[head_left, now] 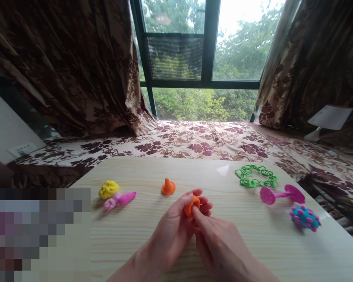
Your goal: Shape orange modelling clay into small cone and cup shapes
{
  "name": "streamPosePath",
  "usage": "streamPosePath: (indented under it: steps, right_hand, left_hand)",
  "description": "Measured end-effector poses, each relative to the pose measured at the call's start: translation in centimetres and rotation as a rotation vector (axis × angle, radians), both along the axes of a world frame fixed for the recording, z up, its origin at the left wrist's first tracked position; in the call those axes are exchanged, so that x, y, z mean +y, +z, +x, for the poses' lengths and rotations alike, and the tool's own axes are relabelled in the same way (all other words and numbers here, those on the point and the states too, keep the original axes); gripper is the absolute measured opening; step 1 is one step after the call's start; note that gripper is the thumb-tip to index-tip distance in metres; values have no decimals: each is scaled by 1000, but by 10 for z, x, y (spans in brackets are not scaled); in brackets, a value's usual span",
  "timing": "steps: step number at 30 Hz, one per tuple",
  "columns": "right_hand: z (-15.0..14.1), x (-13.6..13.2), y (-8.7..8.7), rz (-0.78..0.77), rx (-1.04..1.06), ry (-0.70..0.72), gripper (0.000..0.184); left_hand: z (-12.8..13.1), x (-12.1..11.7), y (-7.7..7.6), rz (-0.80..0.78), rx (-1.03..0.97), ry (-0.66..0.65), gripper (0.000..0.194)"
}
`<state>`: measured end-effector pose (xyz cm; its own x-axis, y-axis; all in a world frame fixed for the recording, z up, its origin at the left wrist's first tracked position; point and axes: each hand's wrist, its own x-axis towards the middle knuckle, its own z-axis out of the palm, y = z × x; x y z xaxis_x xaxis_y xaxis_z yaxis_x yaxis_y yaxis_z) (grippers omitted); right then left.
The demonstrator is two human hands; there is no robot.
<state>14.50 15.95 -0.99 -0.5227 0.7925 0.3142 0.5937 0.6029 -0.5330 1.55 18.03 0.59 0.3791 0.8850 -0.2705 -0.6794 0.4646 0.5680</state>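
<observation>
An orange lump of modelling clay (191, 206), hollowed like a small cup, sits in my left hand (176, 219). The left thumb and fingers curl around it from the left and behind. My right hand (219, 231) presses its index finger into the hollow, and its other fingers are bent below, partly hidden. Beyond my hands, a second orange clay piece (168, 187), shaped like a pointed hat with a brim, rests on the table.
On the pale wooden table (141, 243) at left lie a yellow clay piece (108, 190) and a pink clay figure (120, 199). A green clay ring chain (255, 176), a magenta dumbbell shape (282, 194) and a blue ball with pink knobs (305, 218) are at right.
</observation>
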Motion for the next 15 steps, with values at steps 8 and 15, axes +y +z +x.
streamPosePath:
  steps: [8, 15]
  right_hand:
    - [-4, -4, -1, -29, -55, -22, 39]
    - [-7, -6, -3, -28, -88, -17, 46]
  left_hand:
    - [2, 0, 0, -44, -39, 7, 26]
    - [3, -2, -2, -43, 23, -2, 23]
